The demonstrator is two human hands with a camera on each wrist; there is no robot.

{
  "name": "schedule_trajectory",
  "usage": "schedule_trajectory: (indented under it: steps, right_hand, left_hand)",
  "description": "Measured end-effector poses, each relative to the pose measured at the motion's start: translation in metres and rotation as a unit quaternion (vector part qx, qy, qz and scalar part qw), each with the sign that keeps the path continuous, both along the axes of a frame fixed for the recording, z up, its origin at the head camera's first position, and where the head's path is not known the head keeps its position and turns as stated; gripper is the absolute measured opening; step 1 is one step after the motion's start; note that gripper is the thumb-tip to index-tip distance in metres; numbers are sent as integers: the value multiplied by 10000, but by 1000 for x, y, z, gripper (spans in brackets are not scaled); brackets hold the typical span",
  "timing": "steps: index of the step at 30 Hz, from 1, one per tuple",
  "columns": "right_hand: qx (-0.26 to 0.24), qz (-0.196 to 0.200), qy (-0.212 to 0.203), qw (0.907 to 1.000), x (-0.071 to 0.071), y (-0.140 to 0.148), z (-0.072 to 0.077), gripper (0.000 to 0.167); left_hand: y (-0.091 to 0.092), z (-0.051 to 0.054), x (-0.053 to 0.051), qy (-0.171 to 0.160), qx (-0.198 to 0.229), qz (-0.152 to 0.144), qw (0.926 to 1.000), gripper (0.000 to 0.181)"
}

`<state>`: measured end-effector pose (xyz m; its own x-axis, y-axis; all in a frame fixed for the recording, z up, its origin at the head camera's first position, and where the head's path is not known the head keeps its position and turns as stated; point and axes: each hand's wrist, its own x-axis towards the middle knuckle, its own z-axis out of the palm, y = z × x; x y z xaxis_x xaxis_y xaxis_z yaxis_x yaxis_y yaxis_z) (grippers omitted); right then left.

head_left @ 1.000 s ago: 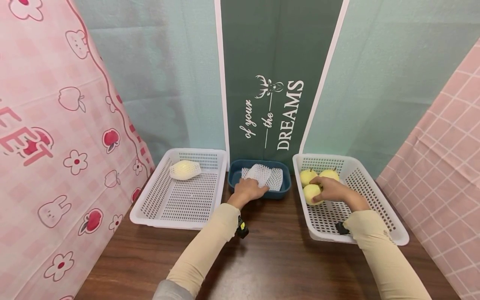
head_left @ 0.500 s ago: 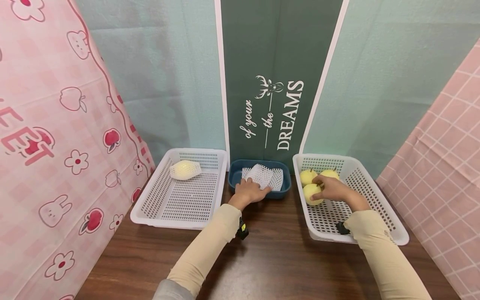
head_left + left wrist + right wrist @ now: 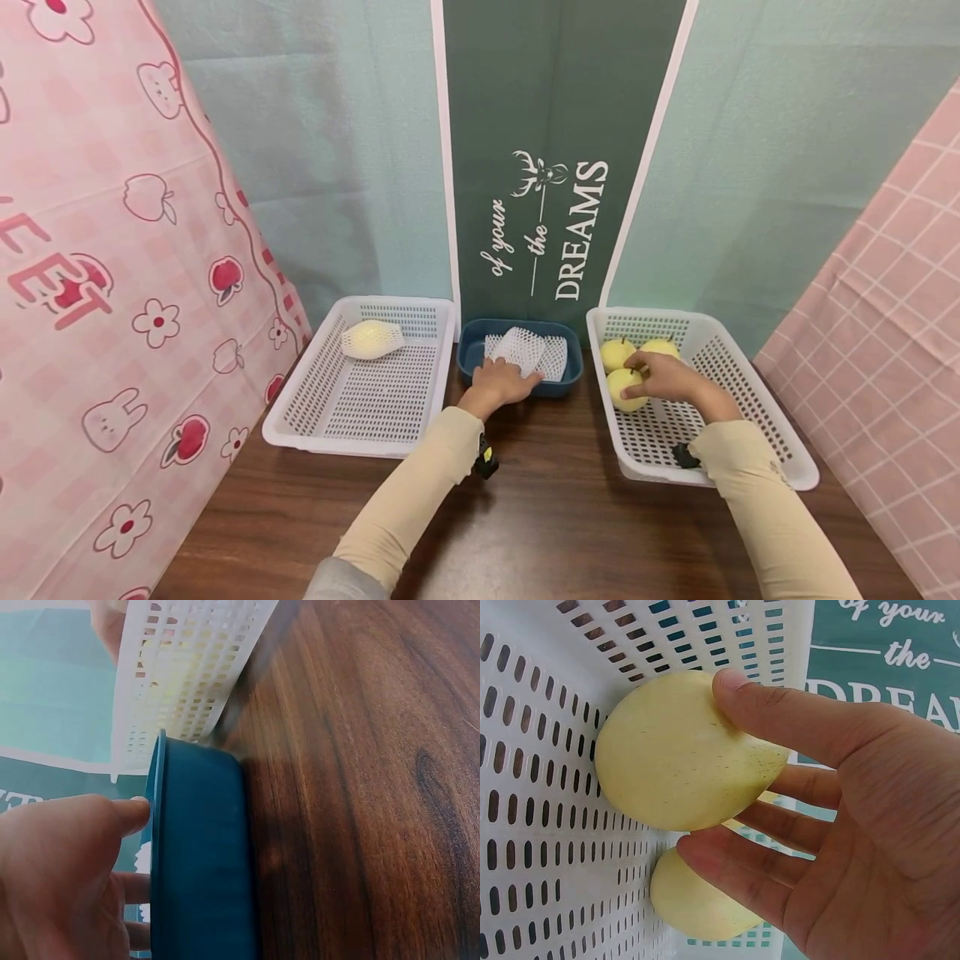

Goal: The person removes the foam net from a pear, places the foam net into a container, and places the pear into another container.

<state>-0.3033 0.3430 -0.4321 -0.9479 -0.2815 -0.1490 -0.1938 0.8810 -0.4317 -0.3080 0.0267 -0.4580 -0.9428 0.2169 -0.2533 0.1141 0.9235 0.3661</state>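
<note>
- Three bare pears sit around the right hand [image 3: 671,379]: front pear [image 3: 624,390] at its fingertips, left pear [image 3: 615,352] just beyond them, rear pear [image 3: 663,347] behind the knuckles, partly hidden.
- Right fingers: I have them curved round the front pear, thumb on one side, other fingers on its far side and underneath, per right wrist view.
- All three pears are inside the right basket [image 3: 611,425], white, perforated; its wall is just beside the right fingertips.
- Left hand [image 3: 498,389]: fingers spread, reaching over the near rim of the blue bin [image 3: 195,840].
- Foam nets [image 3: 519,348], white, lie in that bin under and just ahead of the left fingertips. I can't tell if any net is pinched.
- Left thumb: at the bin's rim in left wrist view, apart from the other fingers.
- Netted pear [image 3: 372,340]: well apart from the left fingers, off to their left, inside the left basket [image 3: 382,408].
- Brown table [image 3: 540,525] below both hands; I see wood grain.
</note>
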Motion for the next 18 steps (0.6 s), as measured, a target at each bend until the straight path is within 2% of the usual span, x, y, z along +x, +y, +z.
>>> schedule_trajectory:
  steps: [6, 12, 18]
  right_hand:
    - [-108, 70, 164, 9998, 2, 2, 2, 70]
    - [-344, 75, 263, 9990, 6, 1, 7, 63]
    - [-527, 166, 452, 9974, 10, -1, 14, 58]
  left_hand:
    - [0, -1, -7, 30, 44, 21, 10000, 68]
    - [-2, -3, -12, 330, 187, 19, 9993, 59]
    - [-5, 6, -5, 633, 407, 10, 9972, 49]
